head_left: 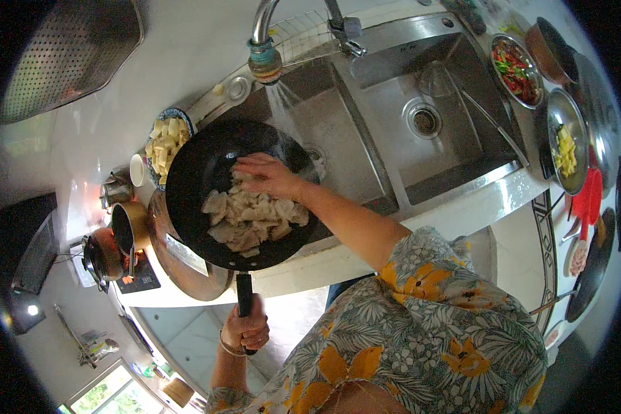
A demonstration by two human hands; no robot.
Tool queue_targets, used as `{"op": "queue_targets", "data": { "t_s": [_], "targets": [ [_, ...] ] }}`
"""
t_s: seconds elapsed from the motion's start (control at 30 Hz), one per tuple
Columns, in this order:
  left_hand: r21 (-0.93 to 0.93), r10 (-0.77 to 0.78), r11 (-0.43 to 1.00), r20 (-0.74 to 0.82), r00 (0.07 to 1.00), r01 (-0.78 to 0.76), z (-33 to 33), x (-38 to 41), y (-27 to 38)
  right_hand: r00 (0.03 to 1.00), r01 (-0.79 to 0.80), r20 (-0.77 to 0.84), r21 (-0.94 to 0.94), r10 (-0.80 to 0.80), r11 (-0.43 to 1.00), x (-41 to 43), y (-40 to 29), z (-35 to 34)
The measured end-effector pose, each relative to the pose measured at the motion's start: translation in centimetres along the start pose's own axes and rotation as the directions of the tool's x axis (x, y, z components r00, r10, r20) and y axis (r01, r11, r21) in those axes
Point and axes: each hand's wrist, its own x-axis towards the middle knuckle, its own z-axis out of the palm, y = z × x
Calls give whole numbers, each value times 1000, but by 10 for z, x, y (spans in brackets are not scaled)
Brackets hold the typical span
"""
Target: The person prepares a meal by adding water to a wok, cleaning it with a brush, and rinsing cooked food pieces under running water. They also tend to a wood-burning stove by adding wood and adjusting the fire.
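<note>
A black wok [202,150] with pale sliced food [253,215], apparently meat, is held over the left edge of the sink. My left hand [247,326] is wrapped around the wok's black handle [244,292]. Inside the wok, my right hand [266,177] lies over the upper part of the slices, palm down with fingers extended; what is under the palm is hidden. Water sprays from the faucet head [265,64] just beyond the wok, into the left basin [326,114].
A cleaver [186,253] lies on a round wooden cutting board [215,282] partly under the wok. Left stand a bowl of pale chunks [166,142] and a saucepan [129,225]. A long-handled strainer [491,121] rests in the right basin [383,77]. Bowls of cut peppers [517,70] and yellow pieces [565,150] stand right.
</note>
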Motion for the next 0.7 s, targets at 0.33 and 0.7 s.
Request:
{"op": "queue_targets", "data": {
  "t_s": [0.33, 0.7],
  "targets": [
    [104, -21, 994, -48, 999, 25, 5, -11, -2, 996, -80, -63, -173, 70, 982, -18, -15, 24],
    [205, -37, 977, -123, 992, 61, 22, -10, 3, 984, -117, -140, -46, 110, 992, -22, -9, 29]
  ]
}}
